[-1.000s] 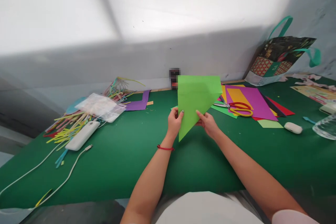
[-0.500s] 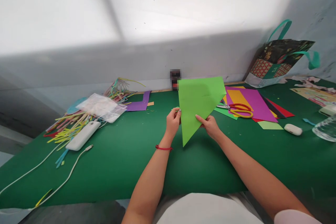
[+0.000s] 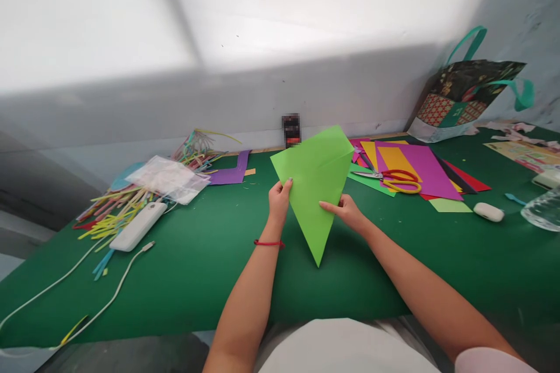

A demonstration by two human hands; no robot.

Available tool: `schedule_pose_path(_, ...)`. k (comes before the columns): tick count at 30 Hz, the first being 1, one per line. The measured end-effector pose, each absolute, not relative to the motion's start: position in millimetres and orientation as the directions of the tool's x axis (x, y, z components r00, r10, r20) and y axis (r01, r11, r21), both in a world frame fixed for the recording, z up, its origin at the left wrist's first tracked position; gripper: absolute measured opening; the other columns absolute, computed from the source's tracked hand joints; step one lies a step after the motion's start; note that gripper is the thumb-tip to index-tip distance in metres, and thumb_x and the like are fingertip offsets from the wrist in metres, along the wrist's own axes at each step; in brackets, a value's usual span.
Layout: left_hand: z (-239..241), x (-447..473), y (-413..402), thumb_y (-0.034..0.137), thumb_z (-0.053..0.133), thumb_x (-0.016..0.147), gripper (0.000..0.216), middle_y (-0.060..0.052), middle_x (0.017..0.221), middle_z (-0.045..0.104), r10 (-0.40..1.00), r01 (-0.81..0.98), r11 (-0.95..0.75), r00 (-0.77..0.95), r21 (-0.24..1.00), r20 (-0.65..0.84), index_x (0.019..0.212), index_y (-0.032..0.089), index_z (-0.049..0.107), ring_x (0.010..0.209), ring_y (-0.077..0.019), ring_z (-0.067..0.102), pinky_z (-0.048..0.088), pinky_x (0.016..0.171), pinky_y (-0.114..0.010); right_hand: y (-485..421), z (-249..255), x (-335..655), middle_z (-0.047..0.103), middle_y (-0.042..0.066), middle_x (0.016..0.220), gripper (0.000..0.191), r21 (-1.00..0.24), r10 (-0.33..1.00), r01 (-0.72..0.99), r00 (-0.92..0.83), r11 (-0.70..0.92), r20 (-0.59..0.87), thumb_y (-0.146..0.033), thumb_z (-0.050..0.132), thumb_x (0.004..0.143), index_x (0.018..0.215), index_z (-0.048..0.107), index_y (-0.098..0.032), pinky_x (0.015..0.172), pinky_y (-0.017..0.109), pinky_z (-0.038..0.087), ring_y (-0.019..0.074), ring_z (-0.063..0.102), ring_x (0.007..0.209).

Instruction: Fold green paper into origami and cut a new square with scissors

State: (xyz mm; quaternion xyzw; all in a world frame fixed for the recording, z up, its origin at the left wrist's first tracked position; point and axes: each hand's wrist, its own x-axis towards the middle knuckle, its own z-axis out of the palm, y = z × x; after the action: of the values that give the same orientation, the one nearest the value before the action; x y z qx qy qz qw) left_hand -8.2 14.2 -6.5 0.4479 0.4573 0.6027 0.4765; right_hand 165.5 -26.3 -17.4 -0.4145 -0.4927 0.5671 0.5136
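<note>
A folded sheet of bright green paper [image 3: 315, 178] is held up over the green table, its narrow point facing down toward me. My left hand [image 3: 280, 197] pinches the paper's left edge, thumb on the front face. On the opposite edge my right hand [image 3: 343, 210] grips it, with the thumb laid across the front and the other fingers behind. The backs of the fingers on the far side of the paper are hidden.
Scissors [image 3: 400, 180] with red and yellow handles lie on coloured paper sheets [image 3: 440, 178] to the right. A white earbud case [image 3: 489, 212] and a patterned bag [image 3: 459, 102] are farther right. At left are paper strips [image 3: 109, 215], a white power bank [image 3: 139, 226] and a cable [image 3: 125, 274].
The green paper has turned in my hands, so its tip has swung down and to the right and its upper edge now slants. My left hand has shifted slightly left.
</note>
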Motion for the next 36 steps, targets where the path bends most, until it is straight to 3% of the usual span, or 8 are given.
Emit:
schedule_pose_path(13,0.9,-4.5,8.0,0.044,0.071,0.059,0.032,-0.004,0.065,0.065,0.992,-0.327,-0.072,-0.124,0.942,0.033,0.065,0.015,0.06,0.057,-0.0141,0.059,0.047,0.055,-0.026,-26.2,-24.2,164.2,0.072,0.009,0.094,0.04,-0.966,0.983,-0.258,-0.182,-0.03,0.018,-0.04,0.08,0.054,0.085,0.072,-0.016,0.078,0.041,0.055,0.0273,0.068,0.084)
schedule_pose_path(19,-1.2,-3.9,9.9,0.063,0.054,0.073,0.054,-0.012,0.091,0.069,0.989,-0.354,-0.144,-0.038,0.924,0.14,0.091,0.014,0.066,0.09,-0.0237,0.064,0.051,0.07,-0.032,-24.4,-19.6,165.1,0.073,0.009,0.09,0.039,-0.969,0.993,-0.244,-0.114,-0.023,0.005,-0.04,0.081,0.051,0.081,0.072,-0.016,0.078,0.042,0.054,0.0293,0.068,0.085)
schedule_pose_path(27,-1.1,-7.1,9.0,0.054,0.062,0.072,0.036,0.001,0.065,0.054,0.972,-0.174,-0.236,-0.03,0.956,0.234,0.072,0.019,0.057,0.058,-0.0103,0.051,0.043,0.052,-0.022,-18.4,-29.8,167.6,0.072,0.011,0.094,0.04,-0.966,0.998,-0.258,-0.055,-0.006,0.009,-0.042,0.08,0.054,0.083,0.071,-0.017,0.076,0.042,0.056,0.0311,0.068,0.087)
schedule_pose_path(36,3.7,-7.4,7.6,0.062,0.064,0.065,0.045,0.004,0.057,0.04,0.969,-0.19,-0.236,0.027,0.953,0.245,0.064,0.019,0.049,0.051,-0.008,0.041,0.039,0.049,-0.021,-19.5,-27.1,169.4,0.072,0.011,0.094,0.043,-0.936,0.99,-0.342,-0.137,-0.084,-0.038,-0.04,0.082,0.05,0.085,0.071,-0.017,0.079,0.041,0.055,0.0307,0.067,0.089)
